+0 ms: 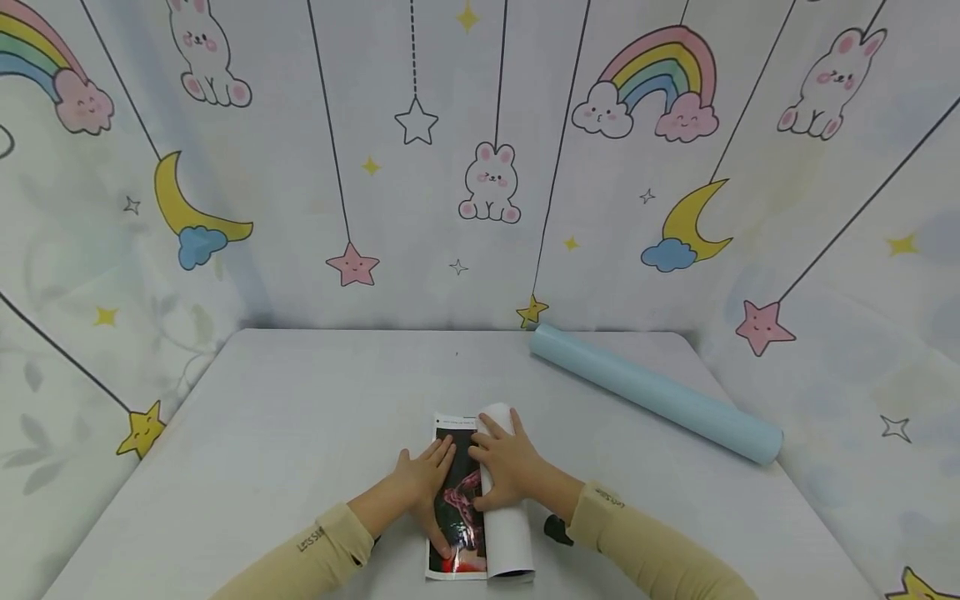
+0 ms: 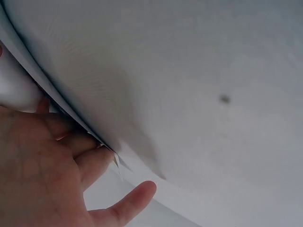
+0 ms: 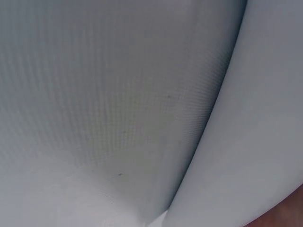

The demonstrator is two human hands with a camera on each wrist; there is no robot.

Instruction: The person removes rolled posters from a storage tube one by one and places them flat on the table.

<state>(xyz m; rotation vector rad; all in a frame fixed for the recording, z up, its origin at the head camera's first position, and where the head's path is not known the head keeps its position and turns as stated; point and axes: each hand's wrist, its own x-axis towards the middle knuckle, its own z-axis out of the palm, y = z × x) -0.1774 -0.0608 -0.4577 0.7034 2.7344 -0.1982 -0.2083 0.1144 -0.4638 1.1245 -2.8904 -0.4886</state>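
Observation:
A partly rolled poster (image 1: 461,521) lies near the front middle of the table, its exposed strip glossy and dark with a pink and red picture. Its right part forms a white paper roll (image 1: 510,542). My left hand (image 1: 420,483) presses on the strip's left side, fingers extended. Over the roll rests my right hand (image 1: 513,468), fingers spread, fingertips reaching onto the printed side. In the left wrist view, the left hand (image 2: 42,161) lies along the paper's edge. The right wrist view shows the white roll (image 3: 246,113) and only a sliver of hand.
A long pale blue tube (image 1: 652,392) lies diagonally at the right rear of the white table (image 1: 315,400). Close to the right sleeve is a small black object (image 1: 557,529), partly hidden. Patterned cloth walls (image 1: 420,208) surround the back and sides.

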